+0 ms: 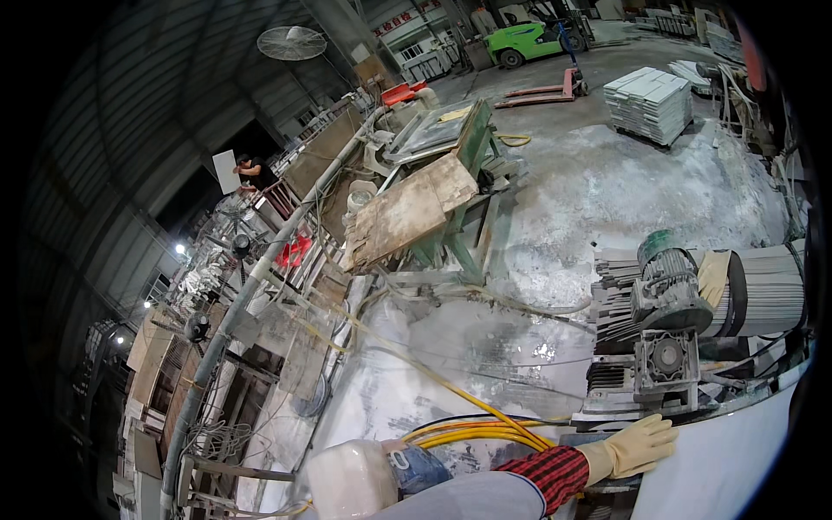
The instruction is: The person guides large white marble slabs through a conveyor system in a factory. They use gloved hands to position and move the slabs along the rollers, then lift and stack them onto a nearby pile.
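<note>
My left hand [637,448], in a cream rubber glove, reaches toward the right at the bottom of the view. Its fingers are stretched out, lying over the edge of a large white slab [719,451], and nothing shows in its grip. A red and black plaid cuff [559,475] covers the wrist, with a pale grey sleeve higher up the arm. Just beyond the hand stands a motor [667,282] with a gearbox [667,355] below it. Another cream glove [713,277] lies against the motor. My right hand is out of view.
Yellow hoses [481,431] and a whitish plastic container [351,479] lie left of my arm. A board-topped green stand [412,208] is ahead. Farther off are stacked slabs [648,104], a red pallet jack [542,94], a green forklift [524,42] and a person [253,172] with a pale panel.
</note>
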`<state>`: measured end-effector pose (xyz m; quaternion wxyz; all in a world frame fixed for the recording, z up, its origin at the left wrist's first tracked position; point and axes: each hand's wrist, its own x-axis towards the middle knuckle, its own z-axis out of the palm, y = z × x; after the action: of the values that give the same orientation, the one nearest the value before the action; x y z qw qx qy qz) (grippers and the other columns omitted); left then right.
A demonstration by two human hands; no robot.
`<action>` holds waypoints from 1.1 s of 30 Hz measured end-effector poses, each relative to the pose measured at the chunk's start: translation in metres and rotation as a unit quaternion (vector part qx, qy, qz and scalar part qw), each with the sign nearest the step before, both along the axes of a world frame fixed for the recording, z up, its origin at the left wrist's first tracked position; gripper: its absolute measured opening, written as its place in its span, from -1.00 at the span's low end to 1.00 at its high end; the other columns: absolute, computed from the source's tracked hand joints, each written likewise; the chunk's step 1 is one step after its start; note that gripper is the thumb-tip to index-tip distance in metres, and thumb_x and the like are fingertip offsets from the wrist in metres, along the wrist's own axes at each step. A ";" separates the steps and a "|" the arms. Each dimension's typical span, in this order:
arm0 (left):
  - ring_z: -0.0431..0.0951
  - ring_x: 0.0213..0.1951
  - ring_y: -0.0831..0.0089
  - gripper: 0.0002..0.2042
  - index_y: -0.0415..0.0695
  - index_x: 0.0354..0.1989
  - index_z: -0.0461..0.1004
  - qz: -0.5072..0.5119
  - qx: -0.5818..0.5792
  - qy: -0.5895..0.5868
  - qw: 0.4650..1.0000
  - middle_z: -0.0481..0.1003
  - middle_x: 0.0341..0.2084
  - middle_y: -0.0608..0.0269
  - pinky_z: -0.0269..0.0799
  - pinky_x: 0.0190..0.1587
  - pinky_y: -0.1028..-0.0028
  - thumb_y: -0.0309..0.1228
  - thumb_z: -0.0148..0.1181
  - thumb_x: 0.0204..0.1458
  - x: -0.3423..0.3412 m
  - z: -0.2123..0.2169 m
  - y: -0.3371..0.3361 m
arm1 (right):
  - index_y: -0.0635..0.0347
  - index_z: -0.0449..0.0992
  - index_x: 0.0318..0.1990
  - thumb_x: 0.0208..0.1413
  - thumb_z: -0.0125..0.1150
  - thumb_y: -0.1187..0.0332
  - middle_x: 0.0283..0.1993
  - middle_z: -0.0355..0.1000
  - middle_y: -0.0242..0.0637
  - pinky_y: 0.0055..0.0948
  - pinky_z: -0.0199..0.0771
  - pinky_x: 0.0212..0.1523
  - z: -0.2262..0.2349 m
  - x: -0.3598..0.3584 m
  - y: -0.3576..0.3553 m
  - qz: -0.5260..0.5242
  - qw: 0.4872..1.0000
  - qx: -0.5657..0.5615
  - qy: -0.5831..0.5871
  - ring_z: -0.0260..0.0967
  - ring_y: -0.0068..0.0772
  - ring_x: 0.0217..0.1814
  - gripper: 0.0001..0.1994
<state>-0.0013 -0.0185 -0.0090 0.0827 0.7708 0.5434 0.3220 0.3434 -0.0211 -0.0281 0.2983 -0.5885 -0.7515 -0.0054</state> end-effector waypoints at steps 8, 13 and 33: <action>0.32 0.54 -0.25 -0.47 -0.17 0.31 0.48 -0.007 -0.012 -0.010 1.000 0.37 0.47 -0.18 0.13 0.63 -0.19 -0.30 0.41 0.17 -0.007 0.012 -0.005 | 0.24 0.67 0.34 0.59 0.07 0.02 0.39 0.60 0.10 0.15 0.59 0.37 0.001 0.002 -0.001 -0.001 1.000 -0.011 -0.003 0.57 0.15 0.36 -0.49; 0.31 0.54 -0.23 -0.47 -0.16 0.32 0.48 0.003 -0.002 -0.001 1.000 0.37 0.47 -0.15 0.13 0.62 -0.20 -0.29 0.40 0.19 -0.006 0.009 -0.008 | 0.25 0.67 0.34 0.58 0.08 0.04 0.39 0.60 0.10 0.16 0.59 0.38 0.003 0.003 -0.002 -0.006 1.000 -0.015 -0.005 0.57 0.16 0.36 -0.50; 0.35 0.52 -0.22 -0.51 -0.16 0.31 0.50 -0.005 -0.018 -0.009 1.000 0.40 0.45 -0.13 0.17 0.61 -0.19 -0.30 0.38 0.22 -0.014 0.017 -0.018 | 0.28 0.65 0.35 0.56 0.11 0.09 0.39 0.59 0.12 0.17 0.56 0.40 0.002 0.005 -0.005 -0.009 1.000 -0.019 -0.011 0.55 0.19 0.37 -0.51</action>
<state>-0.0152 -0.0362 0.0081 0.1031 0.7693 0.5441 0.3187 0.3483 -0.0260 -0.0257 0.2785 -0.6004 -0.7496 -0.0003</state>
